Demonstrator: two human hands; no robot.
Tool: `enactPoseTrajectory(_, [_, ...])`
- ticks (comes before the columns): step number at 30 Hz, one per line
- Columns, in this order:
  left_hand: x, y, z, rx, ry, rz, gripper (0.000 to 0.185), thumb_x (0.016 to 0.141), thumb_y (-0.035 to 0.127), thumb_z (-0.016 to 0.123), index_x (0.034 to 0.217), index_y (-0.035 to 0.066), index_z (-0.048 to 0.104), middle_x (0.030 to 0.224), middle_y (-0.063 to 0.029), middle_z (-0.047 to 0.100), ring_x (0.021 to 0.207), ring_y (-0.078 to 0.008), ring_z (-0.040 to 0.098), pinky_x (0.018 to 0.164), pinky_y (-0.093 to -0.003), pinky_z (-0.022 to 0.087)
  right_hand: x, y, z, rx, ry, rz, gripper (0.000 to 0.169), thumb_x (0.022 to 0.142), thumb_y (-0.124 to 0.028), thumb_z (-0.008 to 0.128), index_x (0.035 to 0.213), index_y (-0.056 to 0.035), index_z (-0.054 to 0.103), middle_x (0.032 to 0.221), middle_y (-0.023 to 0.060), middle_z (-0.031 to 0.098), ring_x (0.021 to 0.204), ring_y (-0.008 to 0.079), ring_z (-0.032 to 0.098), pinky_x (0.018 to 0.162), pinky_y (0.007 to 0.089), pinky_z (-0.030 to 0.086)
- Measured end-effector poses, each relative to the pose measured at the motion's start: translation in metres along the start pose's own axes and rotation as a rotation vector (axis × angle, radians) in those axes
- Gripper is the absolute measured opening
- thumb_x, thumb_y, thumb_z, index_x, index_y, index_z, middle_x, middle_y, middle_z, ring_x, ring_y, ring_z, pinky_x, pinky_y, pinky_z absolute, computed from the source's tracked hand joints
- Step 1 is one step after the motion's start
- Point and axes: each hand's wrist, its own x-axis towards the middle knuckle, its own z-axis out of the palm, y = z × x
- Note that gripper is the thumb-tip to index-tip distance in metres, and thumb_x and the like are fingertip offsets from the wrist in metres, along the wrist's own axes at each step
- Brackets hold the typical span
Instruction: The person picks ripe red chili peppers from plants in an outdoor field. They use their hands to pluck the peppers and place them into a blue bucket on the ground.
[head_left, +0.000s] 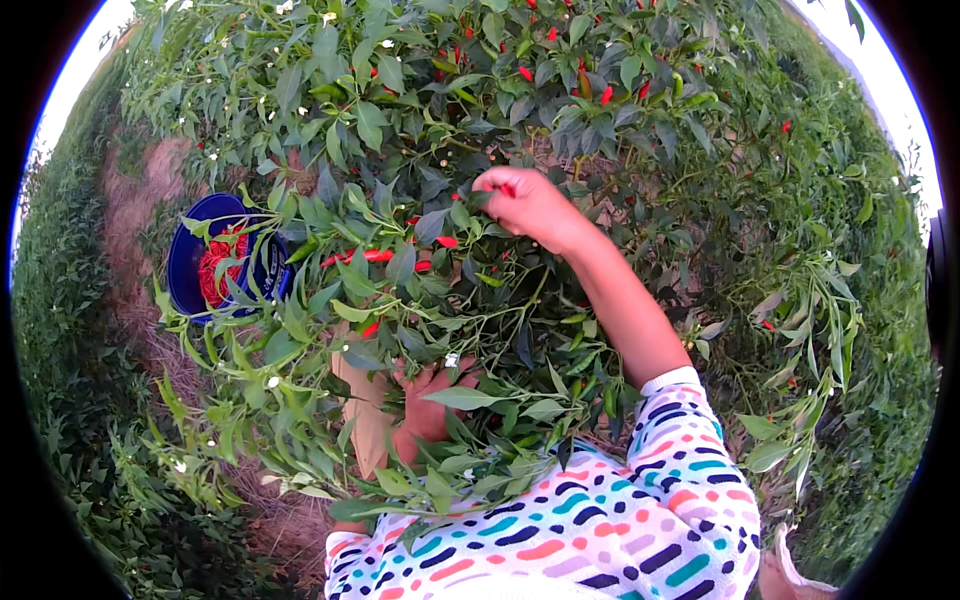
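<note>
My right hand (529, 206) reaches into a chili pepper plant (397, 225), fingers curled around red chili peppers (508, 190), with a leaf at the fingertips. Lower down, my left hand (427, 409) rests among the leaves with its fingers spread, partly covered by foliage; nothing shows in it. Several red chilies (379, 256) hang on the plant to the left of my right hand. At the left stands a blue bucket (180, 259) holding picked red chilies (221, 266), partly behind leafy branches.
More chili plants with red and green fruit (606, 95) spread across the top and right. Bare soil with dry straw (150, 195) runs along the left, beside another row of plants (60, 300). Leafy branches cross in front of my chest.
</note>
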Motion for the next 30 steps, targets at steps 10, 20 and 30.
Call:
enactPoseTrajectory(10, [-0.003,0.009,-0.013,0.023,-0.022,-0.006,0.031,0.064,0.024,0.062,0.094,0.022,0.065,0.110,0.0038,0.058,0.102,-0.0225,0.051,0.093,-0.0451,0.032,-0.005,-0.006,0.021,-0.882,0.100,-0.213,0.010,0.077,-0.013,0.058,0.080,-0.0036,0.059,0.072,0.0136,0.058,0.068,0.0332,0.057,0.060,0.0391,0.045])
enactPoseTrajectory(20, [0.006,0.019,-0.019,0.143,0.065,0.028,0.035,0.056,0.019,0.067,0.091,0.021,0.064,0.105,0.0021,0.058,0.094,-0.0260,0.052,0.079,-0.0435,0.040,0.008,-0.014,0.035,-1.081,0.136,-0.466,0.006,0.076,-0.010,0.056,0.081,-0.0057,0.058,0.078,0.0104,0.059,0.072,0.0315,0.057,0.060,0.0396,0.046])
enactPoseTrajectory(30, [-0.001,0.010,-0.011,0.037,0.019,0.026,0.036,0.058,0.022,0.066,0.094,0.022,0.063,0.107,0.0026,0.059,0.095,-0.0218,0.054,0.088,-0.0435,0.036,-0.010,-0.019,0.017,0.370,0.088,0.263,0.023,0.084,-0.026,0.060,0.075,-0.0058,0.056,0.057,-0.0042,0.042,0.038,0.0026,0.028,0.035,0.0184,0.019])
